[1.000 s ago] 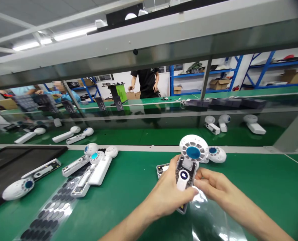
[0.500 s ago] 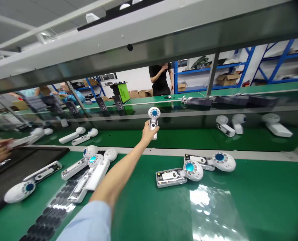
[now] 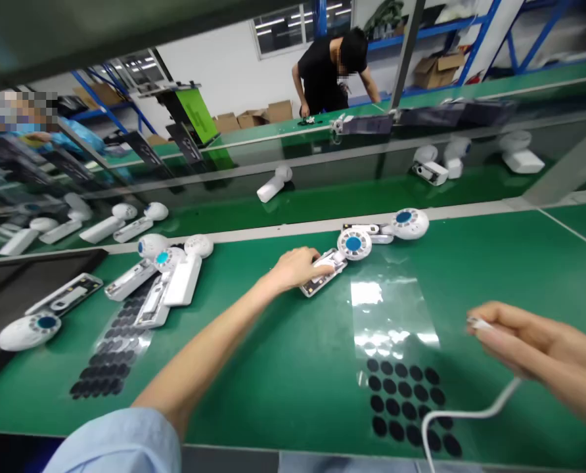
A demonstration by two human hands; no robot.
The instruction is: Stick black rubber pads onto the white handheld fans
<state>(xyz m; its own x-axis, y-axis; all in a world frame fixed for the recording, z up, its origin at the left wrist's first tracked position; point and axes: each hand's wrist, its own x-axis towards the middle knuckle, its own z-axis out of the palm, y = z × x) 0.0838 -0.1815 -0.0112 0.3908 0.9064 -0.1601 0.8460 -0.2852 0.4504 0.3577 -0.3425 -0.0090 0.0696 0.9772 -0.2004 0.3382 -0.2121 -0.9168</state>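
Note:
My left hand (image 3: 295,269) grips the handle of a white handheld device (image 3: 355,244), which lies on the green bench with its round head and blue disc facing up. The handle's cover is off and inner parts show. My thumb lies across the handle, my other fingers on its far side. My right hand (image 3: 544,348) pinches the white plug (image 3: 480,323) of a white cable (image 3: 465,414) over the bench's right side. Just behind the gripped device lies a similar device (image 3: 410,225). In front is a clear sheet of black round stickers (image 3: 405,389).
At the left, several like devices (image 3: 184,279) lie in a cluster by another sticker sheet (image 3: 108,355). One more device (image 3: 29,330) rests near a black tray (image 3: 37,276). Several stand along the green conveyor (image 3: 204,220) behind. A person in black (image 3: 322,75) leans over the far bench.
My left hand has come back from the conveyor, leaving a device there, and now grips one on the bench. My right hand has come into view with the cable plug. My view has tilted down.

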